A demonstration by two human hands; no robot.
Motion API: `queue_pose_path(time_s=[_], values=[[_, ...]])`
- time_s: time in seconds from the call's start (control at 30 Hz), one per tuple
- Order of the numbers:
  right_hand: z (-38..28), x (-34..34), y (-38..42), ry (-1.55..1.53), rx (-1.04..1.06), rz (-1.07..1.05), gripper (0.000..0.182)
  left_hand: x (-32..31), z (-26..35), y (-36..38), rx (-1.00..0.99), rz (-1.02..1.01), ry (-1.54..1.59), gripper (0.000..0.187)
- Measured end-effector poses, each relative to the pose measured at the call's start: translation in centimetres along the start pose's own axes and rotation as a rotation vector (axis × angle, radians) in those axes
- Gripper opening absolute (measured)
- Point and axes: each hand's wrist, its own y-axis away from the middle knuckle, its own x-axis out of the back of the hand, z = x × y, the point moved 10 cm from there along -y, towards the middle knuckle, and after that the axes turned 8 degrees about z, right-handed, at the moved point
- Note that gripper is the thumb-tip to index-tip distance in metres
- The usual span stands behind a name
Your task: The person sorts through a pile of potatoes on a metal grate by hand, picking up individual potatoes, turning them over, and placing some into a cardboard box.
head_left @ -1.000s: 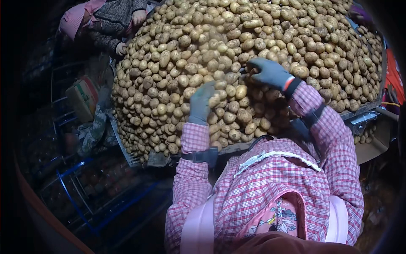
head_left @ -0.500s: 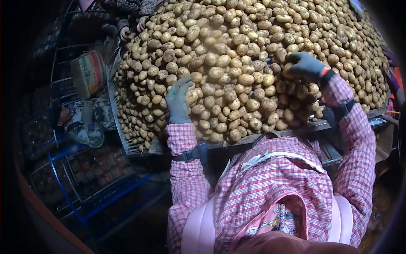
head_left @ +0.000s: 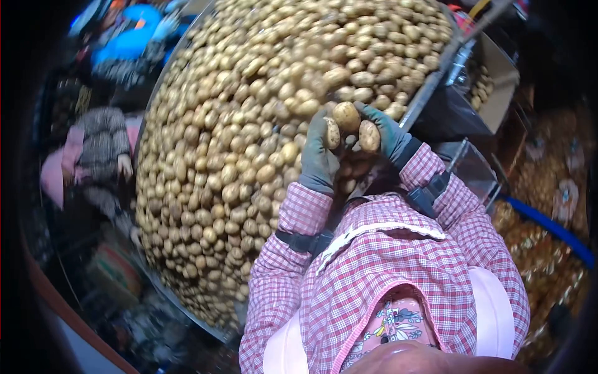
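Both gloved hands are close together at the near edge of a large heap of potatoes (head_left: pixel 230 124). My left hand (head_left: pixel 318 156), in a grey-green glove, is closed round a potato (head_left: pixel 332 133). A second, rounder potato (head_left: pixel 346 116) shows between the fingertips of the two hands. Against the palm side of my right hand (head_left: pixel 389 132), an oval potato (head_left: pixel 369 136) is held by the curled fingers. More potatoes lie in the shadow just below the hands.
A metal rail (head_left: pixel 430 87) edges the heap on the right. Beyond it stands a cardboard box (head_left: pixel 498 84) with potatoes inside. A person in a pink hood and knitted sleeves (head_left: pixel 103 140) is at the left edge; someone in blue (head_left: pixel 134 40) is at the far left.
My view has turned to the right. Both hands have left their separate places on the heap and come together near its edge, with potatoes now in them.
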Motion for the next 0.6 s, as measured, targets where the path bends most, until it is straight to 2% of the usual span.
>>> queue_pose_path(time_s=[0.03, 0.1, 0.13, 0.17, 0.2, 0.23, 0.3, 0.33, 0.37, 0.43, 0.47, 0.5, 0.53, 0.57, 0.6], values=[[-0.3, 1.2, 0.5, -0.070, -0.024, 0.055, 0.049, -2.2, -0.8, -0.3, -0.009, -0.004, -0.078, 0.051], [-2.5, 4.3, 2.8, -0.085, 0.066, 0.047, 0.050, -6.2, -4.3, 0.6, 0.141, 0.020, -0.099, 0.061], [-3.2, 5.6, 4.6, -0.132, 0.101, 0.087, 0.051, -8.2, -6.1, 0.4, 0.189, -0.036, -0.111, 0.056], [-4.8, 9.3, 6.1, -0.088, 0.250, 0.185, 0.052, -10.3, -7.9, 0.2, 0.239, -0.093, -0.119, 0.051], [-6.6, 9.5, 10.1, -0.088, 0.406, 0.371, 0.059, -12.7, -9.9, -0.2, 0.283, -0.152, -0.124, 0.046], [-7.5, 12.4, 11.9, -0.163, 0.464, 0.421, 0.056, -12.5, -14.5, -2.5, 0.425, -0.134, -0.120, 0.042], [-8.8, 18.2, 15.9, -0.262, 0.602, 0.556, 0.047, -14.5, -20.7, -4.0, 0.498, -0.278, -0.295, 0.057], [-9.2, 22.3, 17.4, -0.285, 0.676, 0.621, 0.041, -16.7, -22.4, -3.0, 0.525, -0.268, -0.349, 0.062], [-9.8, 24.4, 20.0, -0.293, 0.727, 0.548, 0.040, -18.8, -24.1, -1.8, 0.554, -0.260, -0.401, 0.067], [-10.8, 28.3, 25.4, -0.314, 0.819, 0.390, 0.040, -22.8, -29.8, -2.0, 0.616, -0.385, -0.488, 0.067], [-12.7, 26.5, 29.6, -0.359, 0.893, 0.455, 0.042, -25.9, -32.0, -1.2, 0.621, -0.432, -0.535, 0.068], [-14.6, 24.2, 34.0, -0.399, 0.967, 0.522, 0.044, -29.7, -33.4, -0.6, 0.462, -0.674, -0.792, 0.068], [-15.5, 22.7, 37.7, -0.518, 1.084, 0.815, 0.046, -33.1, -36.8, -0.7, 0.323, -0.870, -0.841, 0.066], [-17.4, 25.8, 39.8, -0.451, 1.160, 0.776, 0.048, -36.3, -40.0, -0.5, 0.164, -1.044, -0.864, 0.064], [-19.6, 29.8, 42.6, -0.385, 1.229, 0.732, 0.051, -37.7, -41.7, -0.4, 0.197, -1.015, -0.815, 0.064]])
